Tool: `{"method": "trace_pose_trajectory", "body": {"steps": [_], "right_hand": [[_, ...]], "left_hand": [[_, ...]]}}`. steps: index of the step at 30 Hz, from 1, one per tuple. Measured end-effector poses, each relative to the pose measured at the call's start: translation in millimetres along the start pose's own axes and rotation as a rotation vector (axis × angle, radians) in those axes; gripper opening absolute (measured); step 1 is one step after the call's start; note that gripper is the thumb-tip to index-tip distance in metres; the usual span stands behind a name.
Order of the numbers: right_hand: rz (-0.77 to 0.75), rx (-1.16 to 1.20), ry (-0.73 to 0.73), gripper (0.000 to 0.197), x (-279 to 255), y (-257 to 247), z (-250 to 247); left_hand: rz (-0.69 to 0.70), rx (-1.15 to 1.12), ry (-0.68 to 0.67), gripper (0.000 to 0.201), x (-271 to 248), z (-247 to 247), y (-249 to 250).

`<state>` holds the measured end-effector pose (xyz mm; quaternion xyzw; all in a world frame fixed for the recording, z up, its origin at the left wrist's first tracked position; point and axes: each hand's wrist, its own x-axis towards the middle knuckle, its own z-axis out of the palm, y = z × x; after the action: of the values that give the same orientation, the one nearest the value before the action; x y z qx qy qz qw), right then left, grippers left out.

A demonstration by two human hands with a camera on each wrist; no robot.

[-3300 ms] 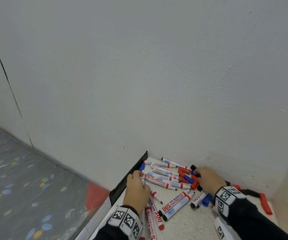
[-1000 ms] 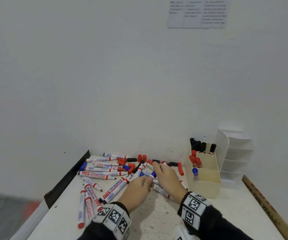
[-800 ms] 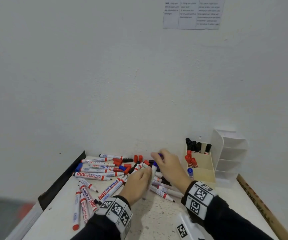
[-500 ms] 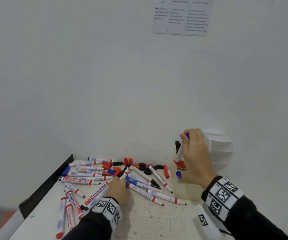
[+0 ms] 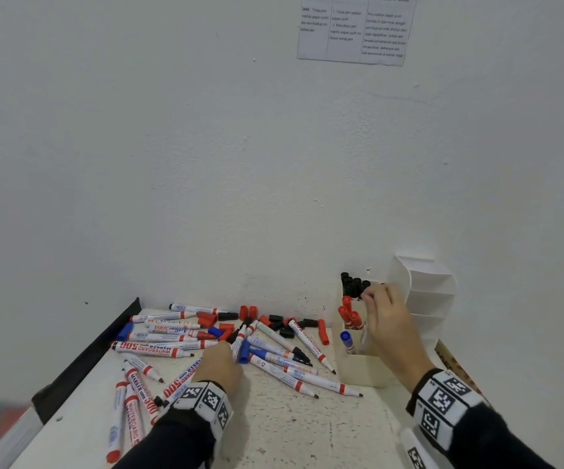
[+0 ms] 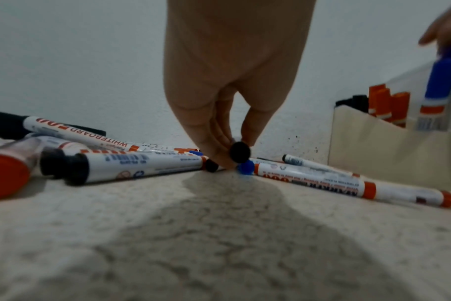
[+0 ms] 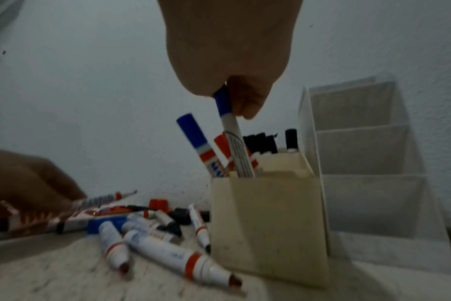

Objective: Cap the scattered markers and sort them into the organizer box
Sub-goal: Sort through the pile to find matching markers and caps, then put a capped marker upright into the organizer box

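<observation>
My right hand (image 5: 370, 299) (image 7: 229, 101) pinches a blue-capped marker (image 7: 232, 132) by its cap. The marker stands upright with its lower end inside the front compartment of the cream organizer box (image 5: 361, 370) (image 7: 265, 224). Another blue-capped marker (image 5: 345, 338) (image 7: 193, 134) stands in that compartment, red-capped ones (image 5: 348, 313) behind it, black-capped ones (image 5: 353, 286) at the back. My left hand (image 5: 229, 350) (image 6: 234, 150) is down on the scattered pile of markers (image 5: 273, 353), pinching the black end of one marker (image 6: 240, 154).
Loose red and black caps (image 5: 280, 323) lie along the wall behind the pile. A white tiered organizer (image 5: 422, 299) stands right of the cream box. The table's black left edge (image 5: 104, 343) drops off. A sheet of paper (image 5: 355, 28) hangs on the wall.
My right hand carried the blue-capped marker from the pile to the box and lowered it into the front compartment. My left hand stayed on the pile.
</observation>
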<state>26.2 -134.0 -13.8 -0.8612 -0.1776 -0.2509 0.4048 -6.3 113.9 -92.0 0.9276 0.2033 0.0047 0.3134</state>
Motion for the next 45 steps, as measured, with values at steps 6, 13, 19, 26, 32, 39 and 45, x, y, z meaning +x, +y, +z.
{"method": "trace_pose_trajectory", "body": {"steps": [6, 13, 19, 26, 32, 39, 45], "right_hand": [[0.036, -0.140, -0.106, 0.007, -21, 30, 29], [-0.175, -0.162, 0.236, 0.018, -13, -23, 38], [-0.160, -0.134, -0.252, 0.015, -12, -59, 81], [0.283, -0.479, -0.737, 0.017, -13, -4, 112], [0.203, -0.472, -0.569, 0.028, 8, -5, 136], [0.111, -0.622, -0.724, 0.038, 22, 6, 159], [0.159, -0.586, -0.628, 0.021, 22, 12, 165]], "left_hand": [[-0.020, -0.353, -0.040, 0.029, -8, -11, -2], [-0.140, -0.593, -0.153, 0.026, -17, -25, -11], [0.050, -0.329, -0.041, 0.013, -18, -23, -20], [0.120, -0.163, -0.011, 0.021, -10, -13, -27], [0.128, -0.133, 0.016, 0.026, -10, -9, -28], [0.107, -0.152, 0.007, 0.025, -12, -3, -30], [0.086, -0.152, -0.009, 0.024, -13, 0, -31]]}}
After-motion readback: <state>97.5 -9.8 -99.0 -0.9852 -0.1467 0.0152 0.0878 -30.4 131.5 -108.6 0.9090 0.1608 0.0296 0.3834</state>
